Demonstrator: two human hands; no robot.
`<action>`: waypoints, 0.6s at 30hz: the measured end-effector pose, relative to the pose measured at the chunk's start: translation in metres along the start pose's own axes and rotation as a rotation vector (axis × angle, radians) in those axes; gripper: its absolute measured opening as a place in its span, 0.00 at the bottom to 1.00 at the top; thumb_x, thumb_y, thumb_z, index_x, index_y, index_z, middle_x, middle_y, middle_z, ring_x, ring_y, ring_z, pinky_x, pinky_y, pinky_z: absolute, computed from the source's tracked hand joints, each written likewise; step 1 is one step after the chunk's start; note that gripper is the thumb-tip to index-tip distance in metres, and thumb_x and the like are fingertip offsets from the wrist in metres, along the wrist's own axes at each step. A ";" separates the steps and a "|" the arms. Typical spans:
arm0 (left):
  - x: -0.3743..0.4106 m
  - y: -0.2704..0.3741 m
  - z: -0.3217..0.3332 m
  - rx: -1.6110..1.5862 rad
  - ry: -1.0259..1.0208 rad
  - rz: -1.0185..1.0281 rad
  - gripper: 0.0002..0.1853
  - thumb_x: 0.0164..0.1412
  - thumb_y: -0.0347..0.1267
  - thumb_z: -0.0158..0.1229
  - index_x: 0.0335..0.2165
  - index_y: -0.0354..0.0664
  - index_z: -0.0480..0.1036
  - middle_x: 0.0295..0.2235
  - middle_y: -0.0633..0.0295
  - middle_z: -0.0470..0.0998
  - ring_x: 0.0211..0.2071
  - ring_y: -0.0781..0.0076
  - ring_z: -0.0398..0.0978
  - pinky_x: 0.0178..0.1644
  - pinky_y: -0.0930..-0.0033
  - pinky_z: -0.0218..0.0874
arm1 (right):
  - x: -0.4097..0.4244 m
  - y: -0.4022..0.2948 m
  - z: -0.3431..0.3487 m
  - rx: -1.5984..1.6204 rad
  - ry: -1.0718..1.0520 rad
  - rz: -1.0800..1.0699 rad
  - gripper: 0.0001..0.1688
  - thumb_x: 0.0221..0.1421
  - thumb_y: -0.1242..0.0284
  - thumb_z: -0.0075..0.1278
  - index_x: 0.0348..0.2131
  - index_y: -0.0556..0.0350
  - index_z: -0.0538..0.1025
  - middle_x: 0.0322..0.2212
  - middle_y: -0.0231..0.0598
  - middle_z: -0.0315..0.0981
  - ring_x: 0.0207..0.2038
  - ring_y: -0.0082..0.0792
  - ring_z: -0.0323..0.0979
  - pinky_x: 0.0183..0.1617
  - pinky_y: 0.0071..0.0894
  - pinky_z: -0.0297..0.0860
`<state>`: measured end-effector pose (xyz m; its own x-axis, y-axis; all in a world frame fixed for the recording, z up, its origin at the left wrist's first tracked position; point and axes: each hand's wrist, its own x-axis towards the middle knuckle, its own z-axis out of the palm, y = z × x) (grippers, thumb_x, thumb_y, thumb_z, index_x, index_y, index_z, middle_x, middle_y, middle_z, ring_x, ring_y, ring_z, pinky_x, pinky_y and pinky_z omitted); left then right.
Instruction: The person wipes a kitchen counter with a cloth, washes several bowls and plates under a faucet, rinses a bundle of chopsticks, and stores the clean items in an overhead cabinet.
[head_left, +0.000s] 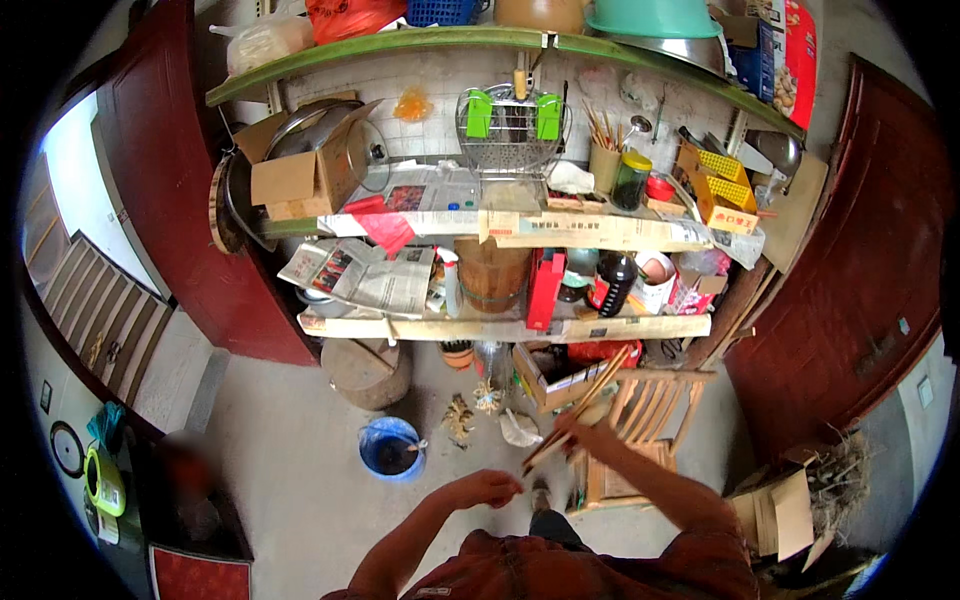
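Observation:
My right hand (576, 436) is closed around a small bundle of long thin sticks (606, 377), which slant from lower left to upper right above the floor, beside a wooden chair (634, 450). To its left, my left hand (491, 487) hangs over the floor near the sticks' lower ends; its fingers are curled, and whether anything lies between them cannot be made out. Beyond my hands, on the floor, are a pale bag or cloth (519, 428), a dried brown plant bunch (457, 420) and a blue bucket (391, 450) with dark contents.
A shelf unit (600, 231) lined with newspaper stands ahead, loaded with jars, boxes and pans. Below it are an open cardboard box (570, 391), a round lidded container (371, 375) and a plant pot (456, 355). Cardboard (787, 517) and dry twigs (840, 480) are at the right.

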<state>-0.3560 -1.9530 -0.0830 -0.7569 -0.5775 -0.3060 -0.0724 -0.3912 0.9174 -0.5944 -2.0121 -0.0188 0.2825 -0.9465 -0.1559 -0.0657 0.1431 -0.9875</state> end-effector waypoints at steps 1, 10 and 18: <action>-0.001 -0.017 -0.018 0.077 0.113 -0.027 0.13 0.56 0.39 0.48 0.26 0.39 0.69 0.17 0.70 0.62 0.19 0.81 0.58 0.23 0.77 0.52 | 0.028 -0.021 -0.022 -0.079 0.010 -0.013 0.15 0.51 0.64 0.48 0.30 0.60 0.71 0.25 0.39 0.72 0.21 0.25 0.70 0.21 0.25 0.68; -0.143 -0.345 -0.089 0.235 1.110 -0.671 0.46 0.43 0.51 0.60 0.54 0.37 0.51 0.48 0.48 0.63 0.48 0.60 0.61 0.49 0.59 0.55 | 0.320 -0.240 -0.260 0.220 0.740 -0.706 0.14 0.50 0.63 0.49 0.24 0.57 0.70 0.16 0.31 0.65 0.14 0.21 0.61 0.16 0.19 0.57; -0.068 -0.186 -0.026 -0.433 1.515 -0.849 0.41 0.44 0.47 0.58 0.52 0.37 0.54 0.45 0.51 0.65 0.45 0.63 0.63 0.47 0.61 0.57 | 0.538 -0.290 -0.368 -0.578 1.116 -0.771 0.19 0.47 0.59 0.49 0.27 0.58 0.70 0.23 0.47 0.71 0.27 0.43 0.71 0.32 0.37 0.65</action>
<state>-0.2739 -1.8594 -0.2394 0.6081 -0.1289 -0.7834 0.2616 -0.8991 0.3510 -0.7757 -2.6698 0.1917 -0.4253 -0.5001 0.7543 -0.6848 -0.3671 -0.6295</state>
